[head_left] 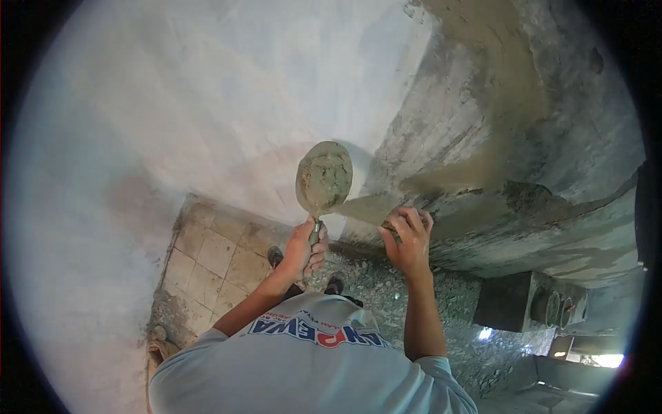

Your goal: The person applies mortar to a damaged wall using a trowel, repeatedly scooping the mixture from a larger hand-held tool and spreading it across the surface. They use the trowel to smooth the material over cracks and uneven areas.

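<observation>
A rounded trowel [305, 196] loaded with wet grey-green mortar [329, 174] is in front of the wall. My left hand [308, 250] is wrapped round its handle, with the blade pointing up and away from me. To the right, close to the lower wall, is my right hand [411, 238], its fingers curled and the thumb bent toward them. Something small and dark shows between thumb and fingers, and I cannot tell what it is. Fresh mortar [445, 224] is smeared on the wall beside that hand.
The wall is whitish [227, 83] on the left and rough grey [441, 117] on the right, with damp mortar patches. Below lie square floor tiles [215, 252] and rubble [376, 276] around my feet. A dark box-shaped object [505, 301] stands at lower right.
</observation>
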A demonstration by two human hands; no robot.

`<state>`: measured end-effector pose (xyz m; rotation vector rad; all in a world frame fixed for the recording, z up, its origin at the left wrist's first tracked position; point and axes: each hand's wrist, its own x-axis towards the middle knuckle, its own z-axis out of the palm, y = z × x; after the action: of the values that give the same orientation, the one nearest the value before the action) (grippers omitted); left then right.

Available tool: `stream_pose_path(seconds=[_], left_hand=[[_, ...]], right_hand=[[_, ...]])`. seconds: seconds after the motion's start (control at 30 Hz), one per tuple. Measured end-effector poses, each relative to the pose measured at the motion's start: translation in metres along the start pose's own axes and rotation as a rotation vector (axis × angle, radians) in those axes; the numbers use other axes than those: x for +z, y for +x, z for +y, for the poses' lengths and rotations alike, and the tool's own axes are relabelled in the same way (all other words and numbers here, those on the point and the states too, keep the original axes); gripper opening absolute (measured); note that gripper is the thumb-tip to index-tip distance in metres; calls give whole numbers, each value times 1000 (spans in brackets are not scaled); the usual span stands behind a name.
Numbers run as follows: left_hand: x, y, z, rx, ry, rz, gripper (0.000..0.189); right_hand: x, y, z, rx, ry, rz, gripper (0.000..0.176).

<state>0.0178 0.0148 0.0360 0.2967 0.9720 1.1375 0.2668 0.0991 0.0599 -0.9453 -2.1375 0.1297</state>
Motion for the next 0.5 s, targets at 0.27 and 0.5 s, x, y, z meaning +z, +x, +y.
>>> stream_pose_path(seconds=[0.27,0.5], left_hand=[[17,-9,-5,-4,69,1,48],[27,-15,-1,-18,135,-3,47]], right_hand=[[-26,-10,23,-10,-4,-36,29],[-25,-10,16,10,-13,-14,28]])
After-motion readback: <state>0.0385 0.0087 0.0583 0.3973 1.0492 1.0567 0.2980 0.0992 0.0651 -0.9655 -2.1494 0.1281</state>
